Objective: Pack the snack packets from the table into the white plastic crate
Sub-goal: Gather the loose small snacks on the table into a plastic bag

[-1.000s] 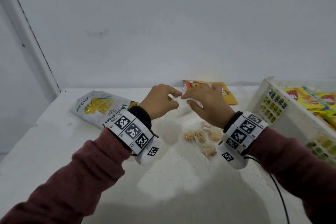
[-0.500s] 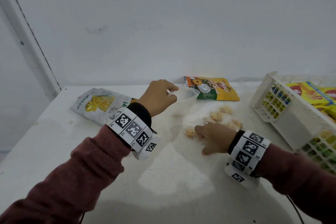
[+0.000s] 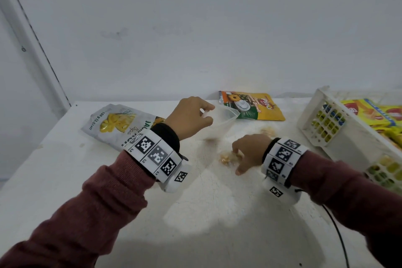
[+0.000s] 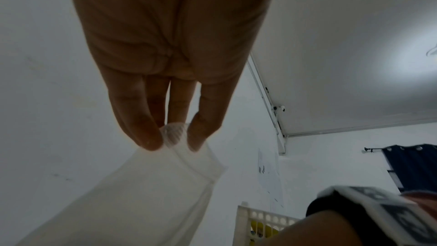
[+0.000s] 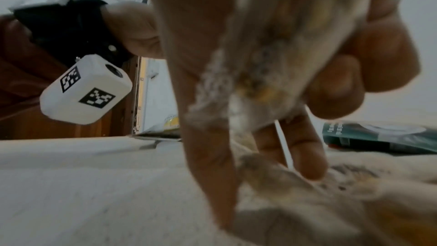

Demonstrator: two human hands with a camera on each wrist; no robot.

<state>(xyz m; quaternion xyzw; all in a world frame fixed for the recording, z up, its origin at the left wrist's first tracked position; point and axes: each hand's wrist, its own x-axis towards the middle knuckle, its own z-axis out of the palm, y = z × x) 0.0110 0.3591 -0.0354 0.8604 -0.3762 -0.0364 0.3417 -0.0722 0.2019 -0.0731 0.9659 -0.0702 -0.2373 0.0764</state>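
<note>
My left hand (image 3: 195, 115) pinches the top edge of a clear, empty-looking plastic bag (image 3: 219, 124) and holds it up off the table; the left wrist view shows the bag's ribbed edge (image 4: 173, 134) between thumb and fingers. My right hand (image 3: 245, 152) is palm down on the table over loose, crumbly snack pieces (image 3: 226, 158). In the right wrist view, its curled fingers hold some pieces (image 5: 272, 53) in the palm, and thumb and forefinger touch another piece (image 5: 267, 169). The white plastic crate (image 3: 326, 137) stands at the right with yellow packets (image 3: 369, 113) inside.
A white jackfruit-chips packet (image 3: 117, 124) lies at the back left, partly under my left wrist. An orange-yellow pineapple packet (image 3: 256, 106) lies by the back wall. More loose pieces (image 3: 267, 131) lie beyond my right hand. A black cable (image 3: 339, 237) trails from my right wrist.
My right hand left the bag's mouth and dropped to the table onto the loose pieces. My left hand raised the bag, now empty-looking. The view shifted slightly left.
</note>
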